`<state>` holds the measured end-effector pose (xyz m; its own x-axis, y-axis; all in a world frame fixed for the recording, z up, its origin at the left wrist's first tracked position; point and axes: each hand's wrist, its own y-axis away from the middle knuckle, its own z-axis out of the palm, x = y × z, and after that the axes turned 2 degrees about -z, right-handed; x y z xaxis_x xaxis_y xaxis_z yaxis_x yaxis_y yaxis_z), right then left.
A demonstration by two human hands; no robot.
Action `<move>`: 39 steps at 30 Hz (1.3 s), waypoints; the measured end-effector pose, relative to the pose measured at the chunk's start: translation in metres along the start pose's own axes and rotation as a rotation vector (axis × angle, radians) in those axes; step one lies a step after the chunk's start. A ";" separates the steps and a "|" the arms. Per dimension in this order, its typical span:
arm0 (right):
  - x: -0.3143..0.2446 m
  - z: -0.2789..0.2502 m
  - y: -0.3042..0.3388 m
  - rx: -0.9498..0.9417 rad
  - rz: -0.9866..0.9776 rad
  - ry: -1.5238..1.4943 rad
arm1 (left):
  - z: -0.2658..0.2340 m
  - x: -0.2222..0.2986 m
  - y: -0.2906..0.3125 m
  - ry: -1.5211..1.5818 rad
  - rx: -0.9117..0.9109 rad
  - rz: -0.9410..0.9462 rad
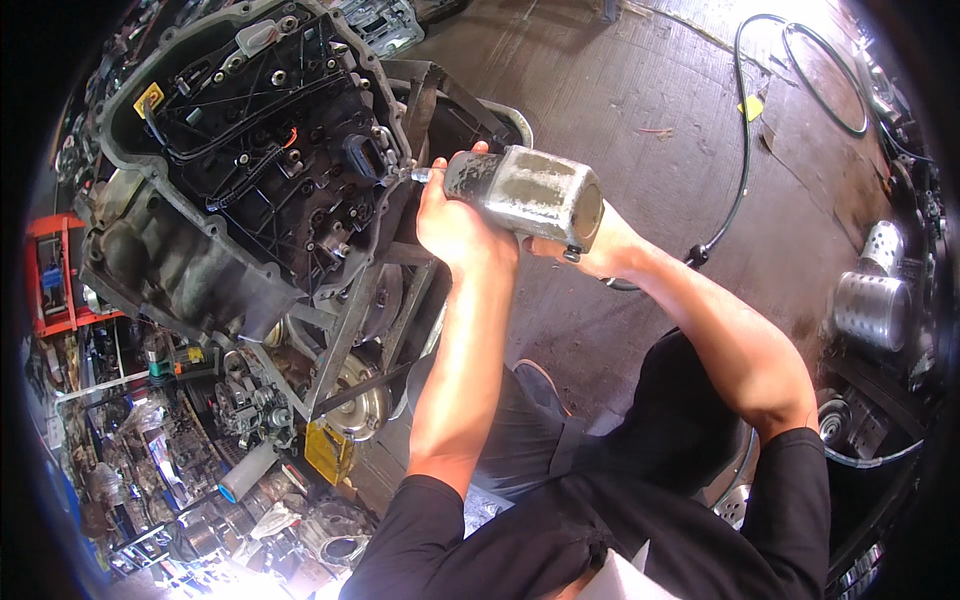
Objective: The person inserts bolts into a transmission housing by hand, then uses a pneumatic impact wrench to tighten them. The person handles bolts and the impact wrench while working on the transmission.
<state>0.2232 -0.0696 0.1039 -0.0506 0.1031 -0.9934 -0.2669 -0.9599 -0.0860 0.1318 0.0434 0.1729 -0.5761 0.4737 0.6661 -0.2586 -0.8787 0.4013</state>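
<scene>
My hands hold a worn, silver-and-black impact wrench (541,192) level in front of me. Its front end is cupped from below by my left hand (462,228), with fingertips showing past the far side. Behind the body, my right hand (612,243) is closed round the handle, which is mostly hidden. A short bright socket (419,174) juts from the tool's nose to the rim of an open gearbox housing (270,160) at the left. Whether it sits on a bolt there, I cannot tell. Black parts and cables with an orange piece lie inside the housing.
A metal stand (345,335) is beneath the housing. Mechanical parts and tools crowd the lower left, near a red frame (58,275). A black hose (742,130) runs over the floor at the right. Perforated metal cylinders (872,308) stand at the far right.
</scene>
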 end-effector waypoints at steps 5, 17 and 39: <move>0.005 0.001 -0.001 0.032 -0.122 0.078 | 0.001 0.001 0.000 0.009 0.002 0.003; 0.012 0.009 -0.003 0.003 -0.181 0.188 | -0.004 0.008 -0.001 0.002 0.032 0.003; -0.008 0.010 -0.006 0.077 -0.024 0.165 | 0.008 0.018 -0.006 0.041 0.093 -0.025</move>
<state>0.2151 -0.0621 0.1129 0.1130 0.0753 -0.9907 -0.3396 -0.9341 -0.1097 0.1288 0.0573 0.1874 -0.6023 0.4912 0.6292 -0.2015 -0.8563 0.4756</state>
